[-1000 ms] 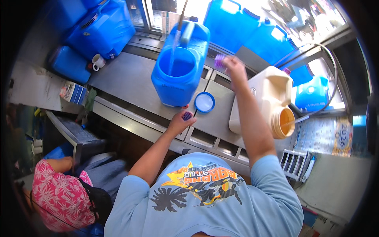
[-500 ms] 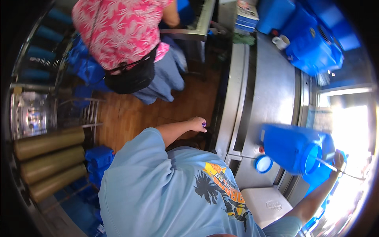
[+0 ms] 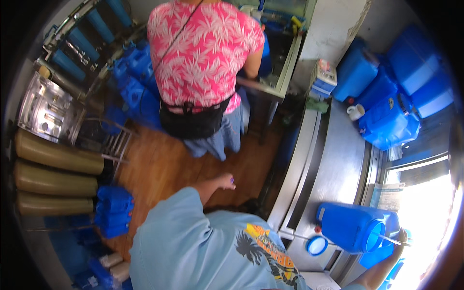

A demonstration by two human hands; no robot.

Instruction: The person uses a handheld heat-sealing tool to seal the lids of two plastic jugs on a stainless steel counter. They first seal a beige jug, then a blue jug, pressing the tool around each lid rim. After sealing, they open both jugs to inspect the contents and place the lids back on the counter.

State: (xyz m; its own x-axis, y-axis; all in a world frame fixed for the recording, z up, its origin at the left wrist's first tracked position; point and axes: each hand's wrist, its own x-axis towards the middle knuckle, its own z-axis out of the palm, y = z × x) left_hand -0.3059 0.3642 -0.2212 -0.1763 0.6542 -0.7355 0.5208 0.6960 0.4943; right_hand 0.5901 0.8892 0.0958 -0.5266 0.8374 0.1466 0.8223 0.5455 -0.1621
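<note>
A blue plastic jug (image 3: 340, 224) lies on its side on the metal counter, its wide round mouth facing right. My right hand (image 3: 402, 238), beyond that mouth, is closed around a thin pale rod (image 3: 386, 238). The rod's far end runs inside the jug, out of sight. My left hand (image 3: 226, 182) hangs over the wooden floor, away from the counter. Its fingers are curled, and a small purple bit shows at them, too small to name. A round blue lid with a white inside (image 3: 317, 246) sits on the counter beside the jug.
A person in a pink patterned shirt (image 3: 203, 58) stands ahead with their back to me. Several blue jugs (image 3: 386, 121) and a white mug (image 3: 355, 112) stand at the metal counter's (image 3: 338, 159) far end. Tan cylinders (image 3: 58, 181) and stacked blue jugs (image 3: 113, 210) are at left.
The whole view has shifted, showing more of the far side of the room. My right hand still holds the rod in the jug's mouth, and the left stays curled.
</note>
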